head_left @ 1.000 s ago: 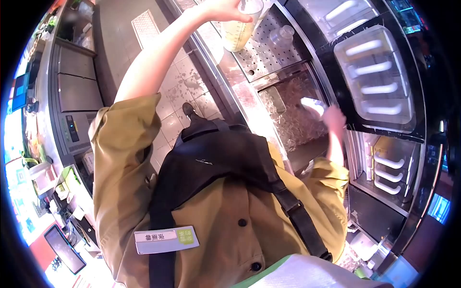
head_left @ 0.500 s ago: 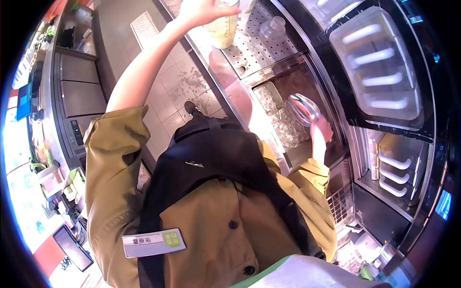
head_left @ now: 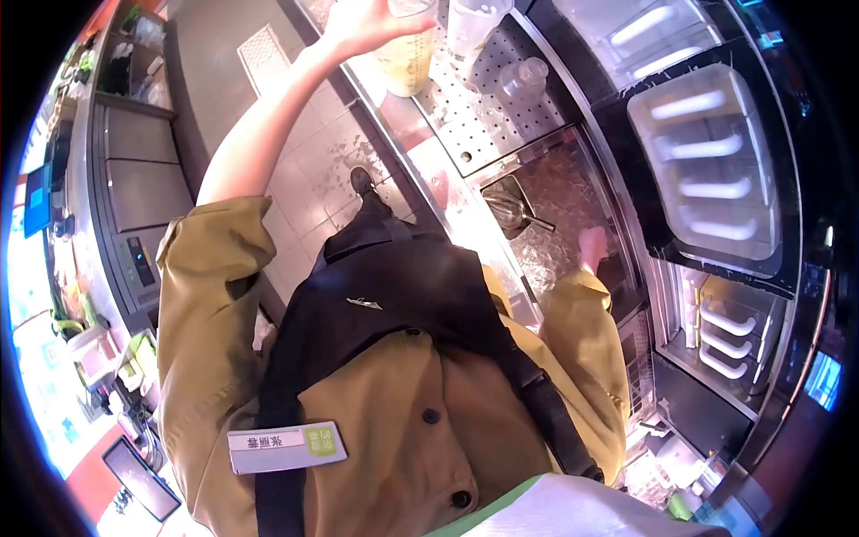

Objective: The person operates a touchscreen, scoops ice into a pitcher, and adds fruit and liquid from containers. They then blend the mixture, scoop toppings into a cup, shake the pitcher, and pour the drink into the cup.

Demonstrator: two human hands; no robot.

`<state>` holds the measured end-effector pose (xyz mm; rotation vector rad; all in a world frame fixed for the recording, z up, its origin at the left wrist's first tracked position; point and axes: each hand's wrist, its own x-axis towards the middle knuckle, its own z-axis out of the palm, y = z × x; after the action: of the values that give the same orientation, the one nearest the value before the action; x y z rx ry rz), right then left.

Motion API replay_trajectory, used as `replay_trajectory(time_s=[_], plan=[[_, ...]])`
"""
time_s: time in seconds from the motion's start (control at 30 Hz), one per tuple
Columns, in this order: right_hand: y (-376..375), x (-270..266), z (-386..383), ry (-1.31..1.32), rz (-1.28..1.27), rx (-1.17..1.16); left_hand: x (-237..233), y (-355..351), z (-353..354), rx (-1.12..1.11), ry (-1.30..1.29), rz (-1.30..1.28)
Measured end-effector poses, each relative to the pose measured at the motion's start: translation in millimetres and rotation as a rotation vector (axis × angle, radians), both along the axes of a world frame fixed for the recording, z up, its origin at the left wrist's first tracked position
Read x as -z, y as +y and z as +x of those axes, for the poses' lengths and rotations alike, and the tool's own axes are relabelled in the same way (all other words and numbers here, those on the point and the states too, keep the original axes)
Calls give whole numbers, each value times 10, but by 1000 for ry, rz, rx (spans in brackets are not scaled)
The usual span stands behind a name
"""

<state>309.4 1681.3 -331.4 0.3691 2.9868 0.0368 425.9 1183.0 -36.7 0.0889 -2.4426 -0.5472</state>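
My left hand (head_left: 358,29) is closed around the upper part of a clear cup (head_left: 407,72) with printed markings and pale yellow contents. The cup stands at the edge of the perforated metal tray (head_left: 483,125). Over the ice bin (head_left: 573,170) hangs my right hand (head_left: 593,245), empty, its fingers loosely apart and slightly blurred. Left of that hand, a metal ice scoop (head_left: 508,208) rests in a small square holder in the bin, its handle pointing toward my hand. Ice (head_left: 541,268) lies below it.
Another tall clear cup (head_left: 474,31) and a small clear jar (head_left: 523,79) stand on the perforated tray. Lidded containers with white handles (head_left: 707,166) line the right side. A metal cabinet (head_left: 139,192) stands across the tiled floor.
My right hand has let go of the ice scoop, which has moved from above the ice into the square holder. My left hand stays on the cup.
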Motion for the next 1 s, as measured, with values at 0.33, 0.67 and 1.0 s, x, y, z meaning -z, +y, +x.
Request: replay_trajectory(time_s=[0.33, 0.67, 1.0], plan=[[-588, -615, -106, 17, 136, 30, -5, -1129, -695, 193, -46, -110], [-3136, -1320, -317, 475, -770, -322, 146, -2250, -1120, 546, 49, 762], [-4495, -3385, 355, 661, -996, -545, 302, -2278, -1127, 939, -230, 1029]])
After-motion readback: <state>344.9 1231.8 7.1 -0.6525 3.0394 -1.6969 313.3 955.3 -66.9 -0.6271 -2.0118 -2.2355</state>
